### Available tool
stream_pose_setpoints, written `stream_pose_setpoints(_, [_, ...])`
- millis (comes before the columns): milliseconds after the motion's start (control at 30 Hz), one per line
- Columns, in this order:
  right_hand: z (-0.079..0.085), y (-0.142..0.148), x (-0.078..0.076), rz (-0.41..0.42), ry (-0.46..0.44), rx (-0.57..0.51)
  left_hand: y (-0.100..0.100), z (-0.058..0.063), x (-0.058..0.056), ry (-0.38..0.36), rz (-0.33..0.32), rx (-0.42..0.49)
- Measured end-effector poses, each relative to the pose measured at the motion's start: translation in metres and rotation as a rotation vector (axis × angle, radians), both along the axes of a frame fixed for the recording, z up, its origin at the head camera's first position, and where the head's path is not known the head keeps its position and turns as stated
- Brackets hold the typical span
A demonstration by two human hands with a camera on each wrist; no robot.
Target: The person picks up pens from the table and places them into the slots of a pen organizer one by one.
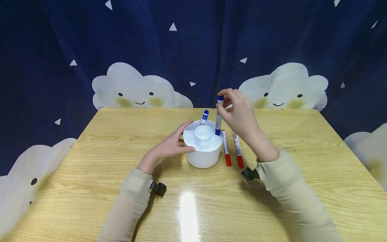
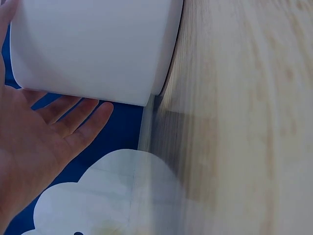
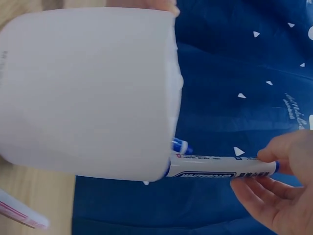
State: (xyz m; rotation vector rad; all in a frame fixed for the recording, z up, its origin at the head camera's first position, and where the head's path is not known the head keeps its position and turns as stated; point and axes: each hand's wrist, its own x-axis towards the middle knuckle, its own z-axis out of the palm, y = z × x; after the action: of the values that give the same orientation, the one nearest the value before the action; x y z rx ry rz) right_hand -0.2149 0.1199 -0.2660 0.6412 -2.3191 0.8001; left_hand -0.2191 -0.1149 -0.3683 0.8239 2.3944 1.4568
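A round white pen holder (image 1: 203,158) with a round middle cup and several compartments stands on the table. My left hand (image 1: 173,144) holds it from the left, thumb over the front rim and fingers along the side; the left wrist view shows the fingers (image 2: 87,126) against its wall. One blue-capped whiteboard marker (image 1: 204,117) leans upright in the back compartment. My right hand (image 1: 239,109) pinches the upper end of another blue whiteboard marker (image 3: 210,166) between thumb and fingers. That marker is upright, its lower end within the right-hand rim; whether it touches the bottom is hidden.
Two red-capped markers (image 1: 226,153) lie side by side on the wooden table (image 1: 90,174), just right of the pen holder. A dark blue curtain (image 1: 193,43) with white clouds hangs behind the table's back edge. Black wrist cameras (image 1: 158,189) sit on both sleeves.
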Motion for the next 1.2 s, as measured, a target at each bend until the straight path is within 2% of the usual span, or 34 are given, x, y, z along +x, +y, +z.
stream_pose_setpoints(400, [-0.026,-0.006,-0.007,0.034,-0.11,0.027,0.0,0.0,0.001,0.007,0.004,-0.01])
stream_pose_setpoints(767, [-0.042,-0.008,-0.014,0.009,-0.207,0.081,-0.001,0.001,0.001,-0.011,0.001,-0.001])
stream_pose_setpoints(1200, [-0.05,-0.011,-0.017,-0.006,-0.272,0.098,-0.001,0.0,0.0,-0.007,0.006,-0.013])
